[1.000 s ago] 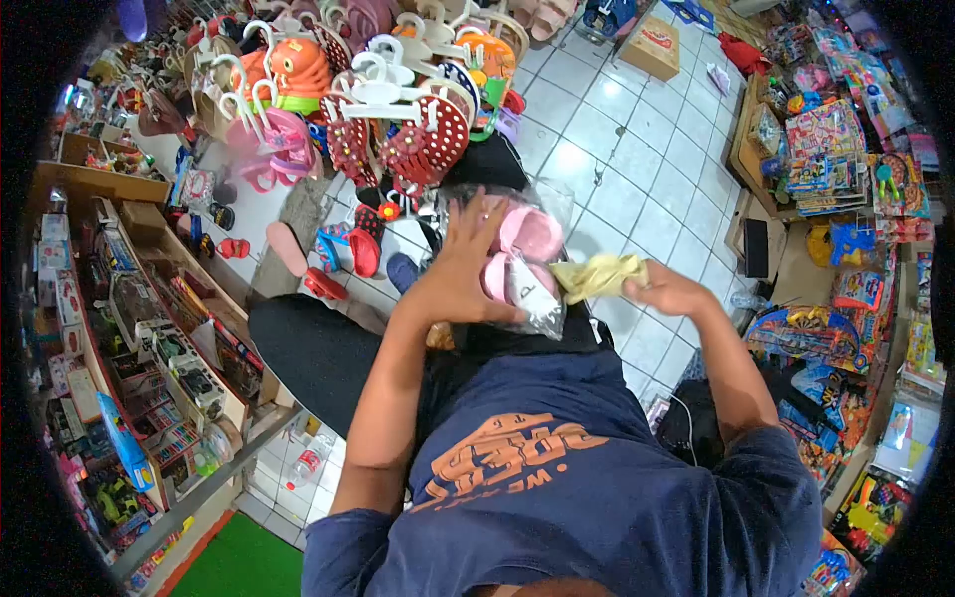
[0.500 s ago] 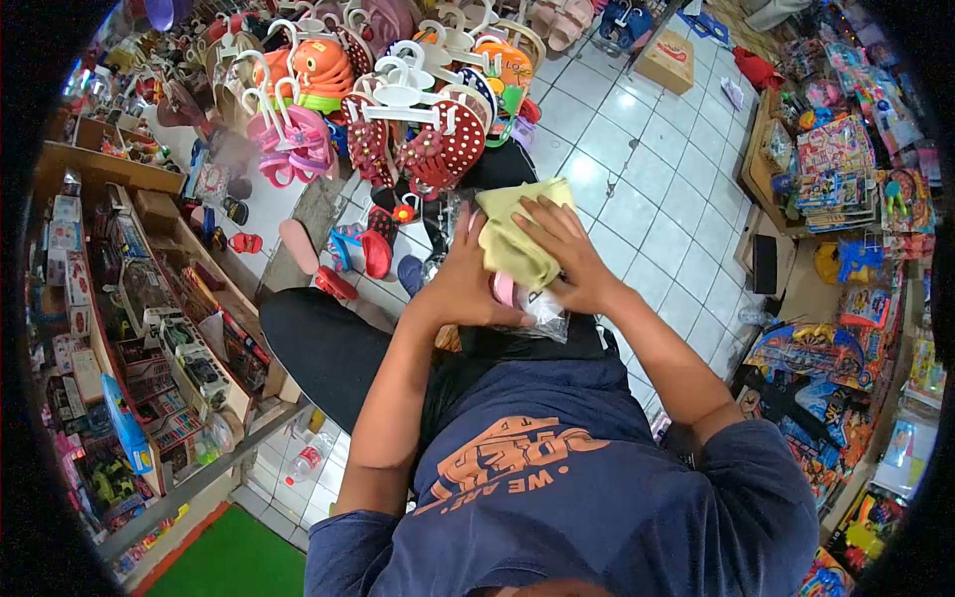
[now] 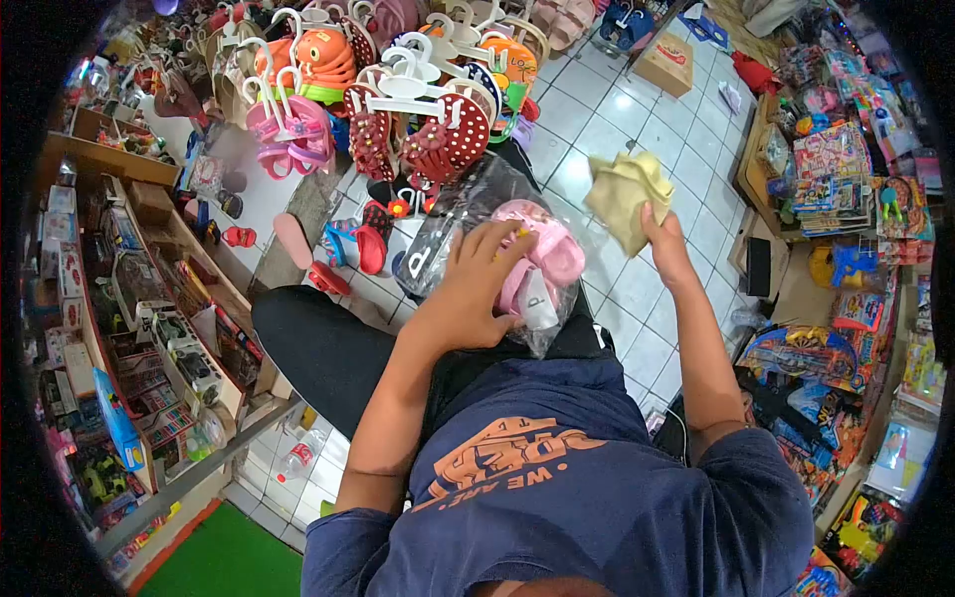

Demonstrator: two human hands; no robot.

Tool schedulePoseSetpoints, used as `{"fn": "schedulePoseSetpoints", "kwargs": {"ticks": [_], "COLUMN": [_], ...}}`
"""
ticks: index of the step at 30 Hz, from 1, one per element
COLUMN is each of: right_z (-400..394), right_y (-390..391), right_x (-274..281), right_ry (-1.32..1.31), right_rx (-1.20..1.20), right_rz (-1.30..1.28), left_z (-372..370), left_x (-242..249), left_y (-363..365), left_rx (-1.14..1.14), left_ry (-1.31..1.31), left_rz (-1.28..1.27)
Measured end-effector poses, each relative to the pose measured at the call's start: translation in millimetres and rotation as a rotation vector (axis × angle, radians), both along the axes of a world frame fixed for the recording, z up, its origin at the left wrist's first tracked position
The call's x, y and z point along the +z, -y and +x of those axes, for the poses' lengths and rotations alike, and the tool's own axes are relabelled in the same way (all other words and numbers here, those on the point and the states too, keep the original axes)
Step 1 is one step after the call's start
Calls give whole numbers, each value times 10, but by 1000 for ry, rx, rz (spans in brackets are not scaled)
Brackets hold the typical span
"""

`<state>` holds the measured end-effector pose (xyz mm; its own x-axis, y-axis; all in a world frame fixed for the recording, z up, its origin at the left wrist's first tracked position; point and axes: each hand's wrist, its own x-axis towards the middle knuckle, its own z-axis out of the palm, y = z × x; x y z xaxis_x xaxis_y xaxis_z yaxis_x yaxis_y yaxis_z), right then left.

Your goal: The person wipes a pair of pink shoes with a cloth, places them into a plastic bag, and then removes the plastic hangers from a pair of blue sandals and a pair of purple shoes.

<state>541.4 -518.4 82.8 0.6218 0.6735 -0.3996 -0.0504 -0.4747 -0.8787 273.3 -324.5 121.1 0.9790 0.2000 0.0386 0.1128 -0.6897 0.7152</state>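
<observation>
A pair of pink child's sandals lies in a clear plastic bag above my lap. My left hand holds the bagged sandals, fingers curved over their left side and thumb near the bottom. A white tag shows inside the bag at its lower end. Off to the right, my right hand pinches a crumpled pale yellow cloth, raised above the tiled floor and apart from the bag.
Sandals on white hangers hang in front of me. Loose red clogs lie on the floor. Shelves of packaged toys stand at left; more toys fill the right side. A plastic bottle lies at lower left.
My right hand has lifted the yellow cloth off the bagged sandals and moved it right. The sandals and the bag are now uncovered, with my left hand still on them.
</observation>
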Motion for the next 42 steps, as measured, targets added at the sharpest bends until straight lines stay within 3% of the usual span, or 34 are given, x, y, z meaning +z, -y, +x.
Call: {"fn": "schedulePoseSetpoints", "kwargs": {"ticks": [5, 7, 8, 9, 12, 14, 15, 17, 21, 25, 27, 28, 30, 31, 34, 36, 41, 42], "right_z": [-286, -419, -493, -637, -653, -505, -433, -254, -141, -179, -290, -361, -484, -491, -483, -440, -174, -142], "right_y": [-302, -423, -460, -493, -499, -490, -434, -321, -273, -511, -611, -671, -748, -742, -721, -614, -328, -305], "right_x": [506, 576, 576, 558, 248, 88, -96, -412, -325, 324, 434, 508, 614, 555, 199, 150, 24, 59], "right_ry": [608, 767, 799, 665, 734, 199, 194, -192, -103, -8, 347, 346, 823, 624, 627, 99, -65, -79], "right_rx": [273, 550, 720, 790, 821, 572, 574, 423, 425, 333, 337, 336, 729, 903, 959, 627, 506, 500], "right_rz": [394, 449, 450, 331, 305, 408, 407, 86, -24, -93, 377, 377, 346, 257, 332, 346, -32, -119], "left_z": [72, 130, 187, 192, 200, 202, 176, 161, 113, 116, 130, 136, 141, 166, 165, 192, 147, 108], "left_x": [59, -76, -141, -182, -304, -302, -322, -365, -400, -382, -392, -398, -380, -348, -354, -427, -244, -57], "left_y": [4, 71, 84, 50, 56, 61, 77, 60, 33, 27, 32, 28, -10, -47, -76, -132, -242, -220], "left_rx": [-141, 83, 132, 72, 124, 205, 208, 197, 167, 156, 156, 155, 94, 35, 63, 71, -27, -21], "left_ry": [6, 90, 259, 195, 154, 99, 95, 20, 38, 53, 55, 58, 93, 136, 138, 135, 114, 7], "left_rz": [3, -547, -409, -139, -106, -224, -226, -127, -136, -139, -121, -102, -107, -109, -187, -232, 22, 83]}}
